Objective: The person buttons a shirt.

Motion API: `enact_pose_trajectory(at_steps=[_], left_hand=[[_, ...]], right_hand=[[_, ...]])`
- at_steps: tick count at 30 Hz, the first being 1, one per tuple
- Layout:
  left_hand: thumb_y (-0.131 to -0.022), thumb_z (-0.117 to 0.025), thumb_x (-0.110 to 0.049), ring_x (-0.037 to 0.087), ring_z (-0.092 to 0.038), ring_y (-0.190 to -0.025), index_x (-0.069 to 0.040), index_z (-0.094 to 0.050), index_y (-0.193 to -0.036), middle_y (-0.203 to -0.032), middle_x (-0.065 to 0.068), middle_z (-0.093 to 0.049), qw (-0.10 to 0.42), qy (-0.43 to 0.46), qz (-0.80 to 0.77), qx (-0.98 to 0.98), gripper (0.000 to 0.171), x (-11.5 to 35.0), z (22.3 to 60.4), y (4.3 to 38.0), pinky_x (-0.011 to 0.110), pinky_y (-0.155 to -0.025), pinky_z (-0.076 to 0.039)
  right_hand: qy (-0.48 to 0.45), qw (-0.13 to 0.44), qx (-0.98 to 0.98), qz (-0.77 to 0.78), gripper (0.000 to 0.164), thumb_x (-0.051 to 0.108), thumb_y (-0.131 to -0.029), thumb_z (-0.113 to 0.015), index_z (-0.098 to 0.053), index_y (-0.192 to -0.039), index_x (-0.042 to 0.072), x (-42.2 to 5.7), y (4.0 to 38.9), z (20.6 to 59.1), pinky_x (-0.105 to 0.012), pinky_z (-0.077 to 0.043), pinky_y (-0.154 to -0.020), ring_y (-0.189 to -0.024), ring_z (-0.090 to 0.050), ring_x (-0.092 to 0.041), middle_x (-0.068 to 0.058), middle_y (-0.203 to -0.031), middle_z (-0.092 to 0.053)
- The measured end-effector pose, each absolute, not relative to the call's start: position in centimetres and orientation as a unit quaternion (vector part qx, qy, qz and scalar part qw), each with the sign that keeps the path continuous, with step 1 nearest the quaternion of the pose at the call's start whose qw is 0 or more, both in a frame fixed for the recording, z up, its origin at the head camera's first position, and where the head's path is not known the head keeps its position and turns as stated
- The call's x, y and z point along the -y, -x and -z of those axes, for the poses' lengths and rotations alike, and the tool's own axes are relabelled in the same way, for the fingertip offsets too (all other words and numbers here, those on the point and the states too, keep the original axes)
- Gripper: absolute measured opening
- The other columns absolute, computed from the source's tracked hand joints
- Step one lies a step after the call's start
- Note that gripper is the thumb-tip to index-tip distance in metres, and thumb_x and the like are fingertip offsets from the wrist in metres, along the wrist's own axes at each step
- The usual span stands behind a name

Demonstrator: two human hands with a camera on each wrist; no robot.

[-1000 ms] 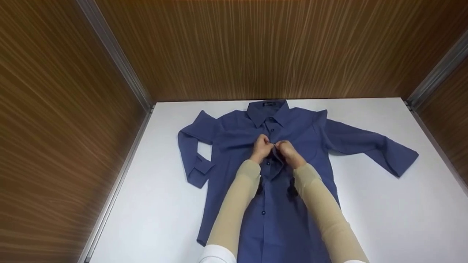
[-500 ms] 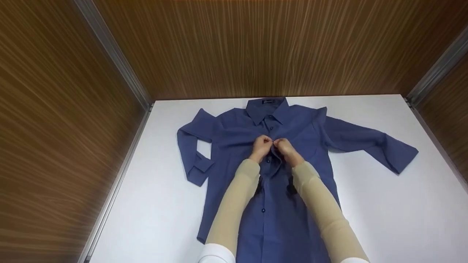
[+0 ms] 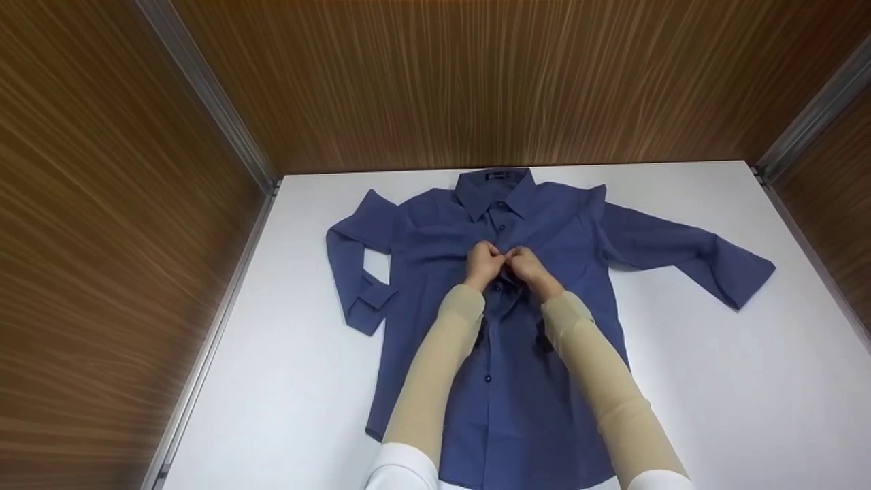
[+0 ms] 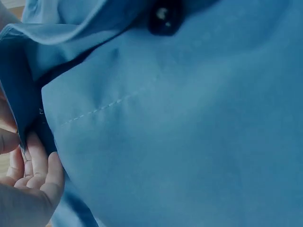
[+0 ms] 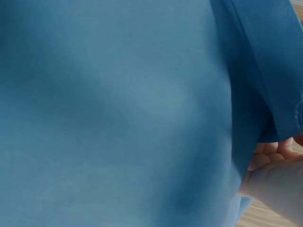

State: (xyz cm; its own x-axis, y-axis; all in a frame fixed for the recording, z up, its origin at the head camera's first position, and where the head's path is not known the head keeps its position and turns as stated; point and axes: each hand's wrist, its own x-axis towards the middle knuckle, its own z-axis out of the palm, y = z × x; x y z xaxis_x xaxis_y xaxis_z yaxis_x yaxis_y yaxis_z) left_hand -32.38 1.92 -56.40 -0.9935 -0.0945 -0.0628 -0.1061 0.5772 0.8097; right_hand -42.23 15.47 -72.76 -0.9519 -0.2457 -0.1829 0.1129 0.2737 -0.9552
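Note:
A dark blue long-sleeved shirt [image 3: 435, 292] lies front up, its collar [image 3: 495, 194] at the far side. My left hand [image 3: 483, 264] and right hand [image 3: 529, 269] meet at the front placket, below the collar, pinching its cloth between fingers and thumbs. A dark button [image 3: 497, 288] shows just under them; another button [image 3: 488, 378] sits lower down. In the left wrist view, curled fingers [image 4: 40, 165] are at the raised cloth edge, with a large dark button [image 4: 165, 18] above. The right wrist view has my right hand at a fold with a stitched buttonhole [image 5: 298, 111]. What lies between the fingertips is hidden.
The shirt is spread on a white table [image 3: 286, 354]. One sleeve [image 3: 347, 272] is bent back at the left; the other sleeve [image 3: 687, 248] stretches right. Wood-grain panels [image 3: 408, 82] with metal edge strips wall in the table at the back and sides.
The shirt and table have shifted upward in the head view. Both hands stay together at the placket, and the right hand's fingers have drawn slightly closer to the left.

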Motion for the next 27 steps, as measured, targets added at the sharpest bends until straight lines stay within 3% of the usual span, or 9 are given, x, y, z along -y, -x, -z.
enact_pose_trajectory(at_steps=[2,5,6,8,9,18,20,25,27], left_hand=[[-0.071,-0.055,-0.014,0.015,-0.046,-0.058,-0.011,-0.049,-0.07,-0.066,0.001,-0.048,-0.002,0.043,-0.449,-0.892,0.007,-2.0,59.7,34.5,0.023,-0.05,-0.037],[-0.069,-0.057,-0.018,0.014,-0.043,-0.055,-0.013,-0.045,-0.07,-0.065,0.0,-0.045,-0.011,0.024,-0.436,-0.899,0.013,-2.1,64.9,38.3,0.024,-0.048,-0.034],[-0.071,-0.057,-0.02,0.015,-0.045,-0.058,-0.012,-0.046,-0.074,-0.068,0.001,-0.046,0.008,0.03,-0.432,-0.902,0.014,-2.2,65.0,38.8,0.026,-0.051,-0.036],[-0.071,-0.055,-0.019,0.015,-0.044,-0.058,-0.013,-0.044,-0.074,-0.067,0.001,-0.045,-0.009,0.025,-0.423,-0.906,0.013,-2.4,66.7,39.9,0.025,-0.05,-0.035],[-0.07,-0.056,-0.016,0.015,-0.042,-0.056,-0.011,-0.042,-0.072,-0.065,0.002,-0.043,-0.025,0.018,-0.426,-0.904,0.015,-2.5,67.3,40.3,0.025,-0.048,-0.034],[-0.07,-0.053,-0.014,0.013,-0.041,-0.054,-0.018,-0.037,-0.078,-0.068,0.001,-0.038,0.001,-0.032,-0.537,-0.843,0.018,-2.8,78.2,46.4,0.024,-0.042,-0.033],[-0.071,-0.053,-0.011,0.012,-0.04,-0.055,-0.019,-0.036,-0.077,-0.069,0.0,-0.037,-0.004,-0.032,-0.55,-0.835,0.019,-2.8,78.4,46.3,0.024,-0.043,-0.033],[-0.072,-0.053,-0.004,0.013,-0.039,-0.061,-0.015,-0.036,-0.076,-0.071,0.001,-0.036,-0.001,-0.001,-0.56,-0.829,0.021,-2.7,74.0,43.1,0.024,-0.049,-0.033],[-0.072,-0.054,-0.003,0.014,-0.038,-0.062,-0.014,-0.036,-0.076,-0.071,0.001,-0.036,0.006,0.013,-0.566,-0.825,0.021,-2.7,72.4,41.9,0.025,-0.05,-0.032]], right_hand=[[0.057,0.141,-0.781,0.606,0.021,0.005,-0.072,-0.041,-0.04,-0.052,0.01,-14.1,37.5,64.8,-0.026,-0.024,-0.034,-0.036,-0.029,-0.013,0.001,-0.045,-0.032],[0.042,0.14,-0.797,0.586,0.021,0.016,-0.078,-0.044,-0.042,-0.059,0.008,-13.6,36.2,61.5,-0.028,-0.027,-0.041,-0.042,-0.032,-0.015,-0.002,-0.051,-0.034],[0.058,0.128,-0.794,0.591,0.022,0.02,-0.078,-0.046,-0.043,-0.059,0.009,-13.9,37.3,63.0,-0.027,-0.026,-0.039,-0.041,-0.033,-0.014,-0.001,-0.05,-0.035],[0.05,0.129,-0.806,0.575,0.024,0.026,-0.078,-0.046,-0.045,-0.063,0.008,-14.0,38.3,63.9,-0.029,-0.028,-0.041,-0.043,-0.035,-0.016,-0.003,-0.053,-0.038],[0.041,0.133,-0.814,0.564,0.024,0.023,-0.08,-0.045,-0.045,-0.063,0.006,-14.0,38.5,64.0,-0.031,-0.028,-0.04,-0.043,-0.036,-0.018,-0.005,-0.053,-0.039],[0.013,0.124,-0.813,0.569,0.027,0.027,-0.08,-0.044,-0.047,-0.068,0.003,-15.2,40.5,68.0,-0.028,-0.034,-0.041,-0.047,-0.043,-0.018,-0.007,-0.058,-0.045],[0.002,0.132,-0.814,0.566,0.026,0.027,-0.081,-0.043,-0.047,-0.072,0.003,-15.3,40.9,68.7,-0.028,-0.035,-0.044,-0.052,-0.045,-0.019,-0.007,-0.062,-0.046],[-0.002,0.101,-0.849,0.519,0.022,0.028,-0.08,-0.044,-0.046,-0.077,0.007,-15.1,40.5,68.6,-0.029,-0.035,-0.048,-0.058,-0.044,-0.018,-0.007,-0.07,-0.046],[0.01,0.046,-0.877,0.478,0.021,0.028,-0.078,-0.048,-0.045,-0.071,0.008,-14.8,39.8,68.1,-0.027,-0.033,-0.045,-0.055,-0.042,-0.017,-0.005,-0.065,-0.045]])
